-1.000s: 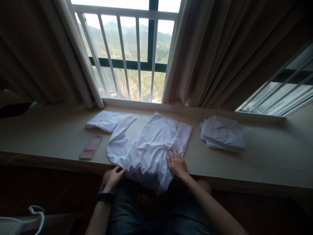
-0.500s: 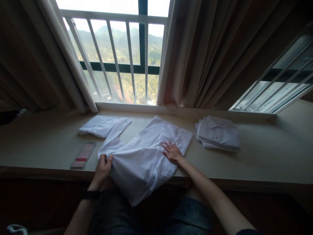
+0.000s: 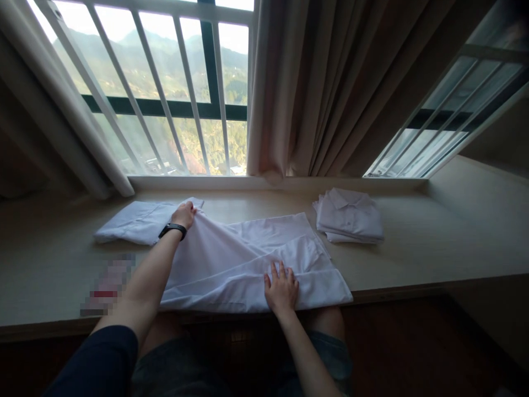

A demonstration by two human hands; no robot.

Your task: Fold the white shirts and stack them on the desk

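Note:
A white shirt point(image 3: 223, 253) lies spread and creased on the pale ledge point(image 3: 417, 248), along its front edge. At its far left corner my left hand point(image 3: 184, 214) is closed on the fabric, drawing it taut; a dark band sits on that wrist. My right hand point(image 3: 282, 288) rests flat on the shirt's near right part with its fingers spread. Just beyond my left hand is a folded white cloth point(image 3: 132, 220), partly covered by the hand and wrist. The shirt's collar cannot be made out.
Folded white shirts point(image 3: 351, 216), the top one collar up, are stacked at the right. A pixelated flat item point(image 3: 108, 284) lies at the left near my forearm. Behind the ledge are a barred window point(image 3: 182, 99) and a long curtain point(image 3: 306, 94). My knees are under the front edge.
My left hand has moved from the near edge to the far left, carrying the shirt's corner. The hanging part now lies on the ledge. My right hand has shifted nearer; the view has turned right.

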